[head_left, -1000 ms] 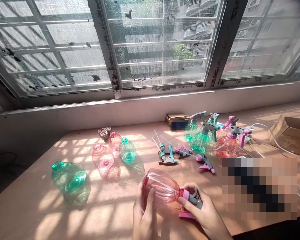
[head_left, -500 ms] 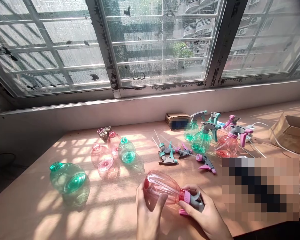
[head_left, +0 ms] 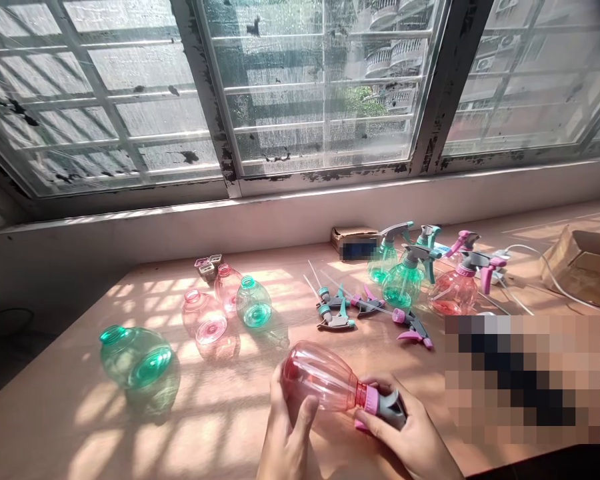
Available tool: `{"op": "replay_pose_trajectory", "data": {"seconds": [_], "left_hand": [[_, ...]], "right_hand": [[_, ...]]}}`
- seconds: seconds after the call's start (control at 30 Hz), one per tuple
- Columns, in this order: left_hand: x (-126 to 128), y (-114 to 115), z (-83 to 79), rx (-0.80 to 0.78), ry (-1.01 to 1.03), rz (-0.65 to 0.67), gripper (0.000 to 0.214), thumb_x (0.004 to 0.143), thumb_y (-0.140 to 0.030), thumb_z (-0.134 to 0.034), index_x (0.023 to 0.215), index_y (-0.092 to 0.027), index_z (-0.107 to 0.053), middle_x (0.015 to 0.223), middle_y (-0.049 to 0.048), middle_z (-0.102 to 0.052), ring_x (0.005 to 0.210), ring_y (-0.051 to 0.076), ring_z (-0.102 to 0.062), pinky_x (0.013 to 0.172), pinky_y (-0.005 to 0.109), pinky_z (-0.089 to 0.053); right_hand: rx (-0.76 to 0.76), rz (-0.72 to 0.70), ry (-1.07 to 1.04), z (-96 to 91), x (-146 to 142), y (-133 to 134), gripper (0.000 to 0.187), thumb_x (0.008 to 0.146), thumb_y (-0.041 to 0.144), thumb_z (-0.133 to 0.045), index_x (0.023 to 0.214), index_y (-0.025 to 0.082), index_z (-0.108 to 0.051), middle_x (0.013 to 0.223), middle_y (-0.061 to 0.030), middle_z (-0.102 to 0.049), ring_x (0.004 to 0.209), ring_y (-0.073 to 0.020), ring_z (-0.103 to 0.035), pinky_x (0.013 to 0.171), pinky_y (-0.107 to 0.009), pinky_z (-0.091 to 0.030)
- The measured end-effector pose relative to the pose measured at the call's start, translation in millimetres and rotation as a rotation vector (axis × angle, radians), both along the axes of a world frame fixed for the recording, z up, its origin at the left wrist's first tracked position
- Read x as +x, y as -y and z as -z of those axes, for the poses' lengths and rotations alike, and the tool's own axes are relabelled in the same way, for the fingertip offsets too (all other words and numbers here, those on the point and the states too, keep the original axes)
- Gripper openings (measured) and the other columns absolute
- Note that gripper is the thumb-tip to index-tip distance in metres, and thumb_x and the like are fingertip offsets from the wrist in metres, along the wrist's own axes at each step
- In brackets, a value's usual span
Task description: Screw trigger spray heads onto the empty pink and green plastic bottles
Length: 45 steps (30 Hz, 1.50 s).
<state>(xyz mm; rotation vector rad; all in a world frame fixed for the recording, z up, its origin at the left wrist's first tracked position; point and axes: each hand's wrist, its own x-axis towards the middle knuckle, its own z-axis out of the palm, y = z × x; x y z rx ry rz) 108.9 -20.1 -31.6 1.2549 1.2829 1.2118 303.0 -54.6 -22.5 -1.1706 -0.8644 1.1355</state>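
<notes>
The left hand (head_left: 286, 427) cradles the pink bottle (head_left: 325, 378); the right hand (head_left: 411, 430) grips its spray head (head_left: 392, 407), which has just rotated slightly, apparently mid-twist.

Between my hands: the pink sprayer (head_left: 323, 377) fills the space and blocks a straight crossing
Left side: a broad lane of tabletop (head_left: 220, 420) runs from my left hand (head_left: 290, 420) to the near green bottle (head_left: 133, 357)
Bottle cluster: two pink bottles (head_left: 203, 317) and a smaller green bottle (head_left: 254, 303) crowd together — I'd have to go around
Middle passage: my fingers fit between that cluster and the loose spray heads (head_left: 337, 323)
Right side: assembled sprayers (head_left: 401, 287) stand across the back; the pixelated patch (head_left: 523, 380) hides what lies beside my right hand (head_left: 397, 420)
</notes>
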Motion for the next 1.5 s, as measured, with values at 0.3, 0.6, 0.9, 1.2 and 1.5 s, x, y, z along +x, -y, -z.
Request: {"op": "replay_pose_trajectory", "data": {"seconds": [0.3, 0.6, 0.9, 1.2, 1.5], "left_hand": [[3, -8, -16.2, -0.073, 0.052, 0.069, 0.071, 0.096, -0.062, -0.068, 0.153, -0.023, -0.05, 0.162, 0.018, -0.055, 0.153, 0.037, -0.05, 0.129, 0.052, -0.035], [6, -7, -18.8, 0.067, -0.064, 0.147, 0.066, 0.099, -0.045, -0.068, 0.159, -0.027, -0.047, 0.168, 0.0107, -0.05, 0.16, 0.031, -0.039, 0.133, 0.046, -0.025], [6, -3, -21.1, -0.038, -0.018, -0.008, 0.08, 0.089, -0.066, -0.071, 0.15, -0.02, -0.046, 0.151, 0.0193, -0.063, 0.147, 0.039, -0.054, 0.126, 0.054, -0.034], [9, -6, -37.6, -0.046, 0.01, -0.02, 0.076, 0.085, -0.069, -0.076, 0.139, -0.019, -0.055, 0.124, 0.0137, -0.076, 0.123, 0.038, -0.07, 0.109, 0.05, -0.049], [10, -8, -29.9, -0.031, 0.049, -0.191, 0.059, 0.089, -0.068, -0.071, 0.124, -0.02, -0.063, 0.105, 0.0096, -0.08, 0.106, 0.034, -0.077, 0.103, 0.046, -0.055]], "right_hand": [[-0.037, 0.004, -0.022, -4.5, -1, 0, 0.037, 0.071, 0.047, -0.097, 0.096, 0.024, -0.082, 0.09, -0.0036, -0.083, 0.084, -0.0272, -0.079, 0.071, -0.034, -0.07], [-0.133, 0.089, -0.138, -4.7, 4, -3, 0.052, 0.063, 0.052, -0.101, 0.099, 0.022, -0.078, 0.094, -0.0036, -0.081, 0.08, -0.0262, -0.077, 0.066, -0.039, -0.072], [-0.004, -0.001, 0.077, -7.8, 1, 0, 0.039, 0.069, 0.046, -0.097, 0.098, 0.023, -0.084, 0.092, -0.0062, -0.085, 0.091, -0.0306, -0.08, 0.081, -0.037, -0.066], [0.072, 0.032, 0.216, -4.2, 2, -1, 0.023, 0.077, 0.035, -0.09, 0.099, 0.027, -0.086, 0.089, -0.0041, -0.086, 0.087, -0.0308, -0.082, 0.077, -0.035, -0.067], [0.615, 0.094, 0.831, 8.4, 4, 0, 0.068, 0.089, -0.001, -0.052, 0.14, 0.041, -0.07, 0.118, -0.0009, -0.085, 0.11, -0.0305, -0.08, 0.112, -0.053, -0.053]]}}
